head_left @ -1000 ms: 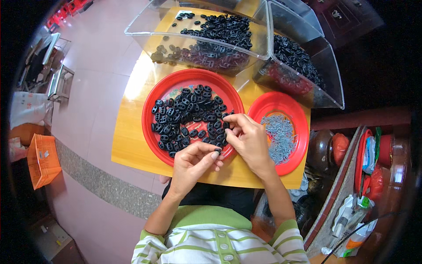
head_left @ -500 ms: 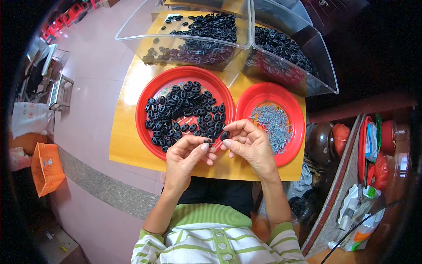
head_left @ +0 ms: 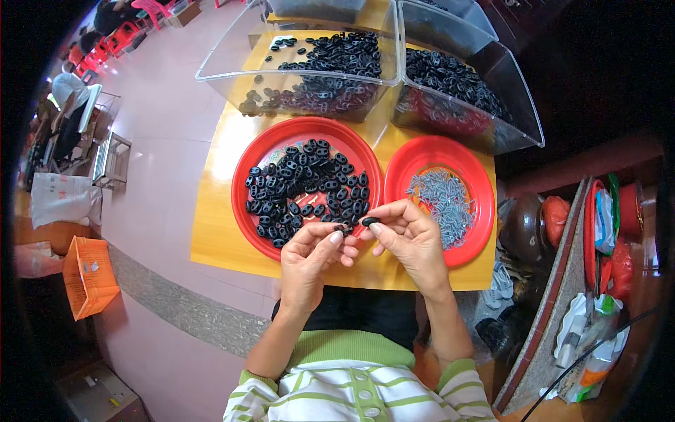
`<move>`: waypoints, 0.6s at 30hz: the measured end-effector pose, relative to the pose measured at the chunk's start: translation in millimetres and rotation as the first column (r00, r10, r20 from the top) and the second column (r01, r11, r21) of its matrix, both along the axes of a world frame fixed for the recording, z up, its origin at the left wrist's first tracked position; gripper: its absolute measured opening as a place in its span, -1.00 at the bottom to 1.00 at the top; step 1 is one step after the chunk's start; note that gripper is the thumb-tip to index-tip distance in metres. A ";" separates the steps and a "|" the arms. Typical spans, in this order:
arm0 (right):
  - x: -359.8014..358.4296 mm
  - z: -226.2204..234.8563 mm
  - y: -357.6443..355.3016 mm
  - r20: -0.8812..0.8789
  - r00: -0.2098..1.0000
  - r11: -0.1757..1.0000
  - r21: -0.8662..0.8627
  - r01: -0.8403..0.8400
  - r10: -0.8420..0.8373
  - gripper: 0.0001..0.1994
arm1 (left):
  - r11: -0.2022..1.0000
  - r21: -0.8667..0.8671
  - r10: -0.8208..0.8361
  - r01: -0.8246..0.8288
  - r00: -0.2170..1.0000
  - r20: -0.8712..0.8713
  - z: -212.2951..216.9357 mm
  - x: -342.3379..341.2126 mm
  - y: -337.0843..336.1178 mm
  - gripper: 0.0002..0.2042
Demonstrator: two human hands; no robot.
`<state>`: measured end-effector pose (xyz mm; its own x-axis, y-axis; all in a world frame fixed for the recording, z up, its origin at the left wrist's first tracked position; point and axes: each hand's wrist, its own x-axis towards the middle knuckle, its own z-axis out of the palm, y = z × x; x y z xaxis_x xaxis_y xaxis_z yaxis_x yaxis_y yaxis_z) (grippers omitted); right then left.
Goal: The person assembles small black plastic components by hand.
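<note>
Between the thumb and fingertips of my left hand [head_left: 307, 259] is a small black oval part with holes [head_left: 342, 228]. My right hand [head_left: 413, 243] pinches another black oval piece [head_left: 370, 221], its smooth side showing. The two pieces are close together, just above the front rim of a red plate [head_left: 239, 204]. That plate carries a heap of black two-holed oval parts [head_left: 292, 172]. To its right, a smaller red plate [head_left: 482, 211] holds a pile of thin grey screw-like pins [head_left: 441, 204], partly behind my right hand.
Two clear plastic bins stand at the back of the yellow table [head_left: 218, 232], the left bin [head_left: 232, 74] and the right bin [head_left: 524, 112] both holding black parts. An orange basket [head_left: 90, 278] is on the left. A shelf with bags and a brown jar [head_left: 524, 224] is at right.
The whole view has shifted, so the table and hands appear farther right. The piece in my right hand has tilted from upright to nearly flat. Both hands keep their pinch.
</note>
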<state>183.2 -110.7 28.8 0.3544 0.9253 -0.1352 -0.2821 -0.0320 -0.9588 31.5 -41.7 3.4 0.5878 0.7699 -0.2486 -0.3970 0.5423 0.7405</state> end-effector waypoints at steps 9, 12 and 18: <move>-4.0 -8.6 5.1 -0.007 0.999 0.999 0.017 0.033 -0.033 -0.85 | 0.999 0.010 0.053 -0.053 0.999 -0.011 0.4 -2.5 1.7 -0.88; -6.3 -10.8 7.4 -0.131 0.991 1.000 0.004 0.029 -0.028 -0.84 | 0.997 0.047 0.066 -0.064 0.997 -0.043 -0.6 -2.7 1.9 -0.89; -13.2 -14.6 11.3 -0.240 0.968 0.997 0.019 0.074 -0.067 -0.86 | 0.994 0.076 0.077 -0.073 0.995 -0.057 1.4 -1.1 1.9 -0.91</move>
<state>170.1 -99.4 14.1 0.3795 0.9036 -0.1988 -0.5037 0.0216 -0.8636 30.4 -39.7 4.8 0.5134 0.8288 -0.2223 -0.3885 0.4555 0.8010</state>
